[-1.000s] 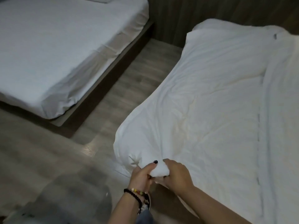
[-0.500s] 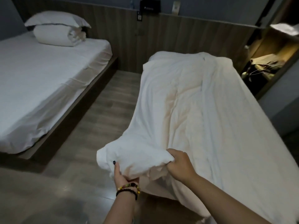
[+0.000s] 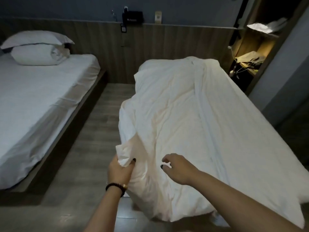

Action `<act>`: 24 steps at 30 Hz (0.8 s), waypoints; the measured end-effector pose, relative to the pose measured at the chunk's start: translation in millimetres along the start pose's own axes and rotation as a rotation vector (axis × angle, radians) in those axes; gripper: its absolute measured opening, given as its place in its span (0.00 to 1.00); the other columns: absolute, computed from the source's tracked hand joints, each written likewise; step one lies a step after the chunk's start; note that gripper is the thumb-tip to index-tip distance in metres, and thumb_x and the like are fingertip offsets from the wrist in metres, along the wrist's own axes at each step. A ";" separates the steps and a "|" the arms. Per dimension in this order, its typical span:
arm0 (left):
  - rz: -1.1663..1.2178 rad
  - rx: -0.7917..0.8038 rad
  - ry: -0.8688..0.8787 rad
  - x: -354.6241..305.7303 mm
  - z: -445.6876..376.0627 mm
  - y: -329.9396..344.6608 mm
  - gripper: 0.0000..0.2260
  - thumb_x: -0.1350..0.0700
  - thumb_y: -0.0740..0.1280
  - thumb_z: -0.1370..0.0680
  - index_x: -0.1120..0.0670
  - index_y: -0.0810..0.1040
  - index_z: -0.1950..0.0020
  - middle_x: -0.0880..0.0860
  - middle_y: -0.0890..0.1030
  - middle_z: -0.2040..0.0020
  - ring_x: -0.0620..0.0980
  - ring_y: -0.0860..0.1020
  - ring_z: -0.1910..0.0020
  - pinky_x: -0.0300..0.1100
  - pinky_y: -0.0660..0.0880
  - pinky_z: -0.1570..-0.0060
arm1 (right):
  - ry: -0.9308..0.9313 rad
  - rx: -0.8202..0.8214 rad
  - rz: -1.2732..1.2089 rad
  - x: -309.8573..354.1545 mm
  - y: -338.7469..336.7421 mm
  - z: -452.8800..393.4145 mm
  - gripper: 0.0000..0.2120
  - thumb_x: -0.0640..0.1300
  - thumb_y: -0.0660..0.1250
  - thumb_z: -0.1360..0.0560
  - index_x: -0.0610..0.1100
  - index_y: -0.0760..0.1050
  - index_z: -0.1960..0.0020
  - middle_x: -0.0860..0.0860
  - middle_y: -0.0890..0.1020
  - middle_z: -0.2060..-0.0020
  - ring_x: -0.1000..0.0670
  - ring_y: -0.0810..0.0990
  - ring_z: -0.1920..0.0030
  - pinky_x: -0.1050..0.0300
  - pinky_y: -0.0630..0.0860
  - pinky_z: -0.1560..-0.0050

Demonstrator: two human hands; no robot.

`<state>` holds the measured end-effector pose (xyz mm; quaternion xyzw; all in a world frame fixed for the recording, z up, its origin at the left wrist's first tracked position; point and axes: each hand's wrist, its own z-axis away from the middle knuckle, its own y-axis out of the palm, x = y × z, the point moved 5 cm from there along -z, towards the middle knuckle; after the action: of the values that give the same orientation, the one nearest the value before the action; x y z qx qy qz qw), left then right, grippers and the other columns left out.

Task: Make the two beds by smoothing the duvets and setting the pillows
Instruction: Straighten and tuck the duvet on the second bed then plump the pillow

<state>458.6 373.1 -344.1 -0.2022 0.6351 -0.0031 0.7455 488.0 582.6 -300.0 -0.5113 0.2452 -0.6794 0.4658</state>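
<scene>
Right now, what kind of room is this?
Probably a twin hotel or guesthouse room. Two low beds stand side by side: the left bed with stacked pillows, the right bed under a rumpled duvet. A wood-panelled wall and a lit niche sit behind them.

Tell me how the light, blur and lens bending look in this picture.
Head view: dim overall; one warm lamp lights the shelf nook at right; the duvet is brightest, the left bed greyer; wide-angle lens bows the wall panel; both hands, left hand and right hand, look slightly soft.
</scene>
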 end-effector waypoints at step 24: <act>-0.408 0.651 0.117 57.0 65.8 34.8 0.29 0.43 0.70 0.31 0.38 0.64 0.32 0.37 0.72 0.38 0.40 0.73 0.41 0.34 0.71 0.42 | 0.470 -0.121 -0.182 24.4 5.2 -65.3 0.17 0.40 0.60 0.21 0.43 0.61 0.68 0.49 0.69 0.71 0.51 0.67 0.73 0.60 0.60 0.77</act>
<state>523.3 409.8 -401.3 -0.0766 0.5890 -0.3641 0.7174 428.7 549.4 -316.1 -0.3862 0.3398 -0.8028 0.3015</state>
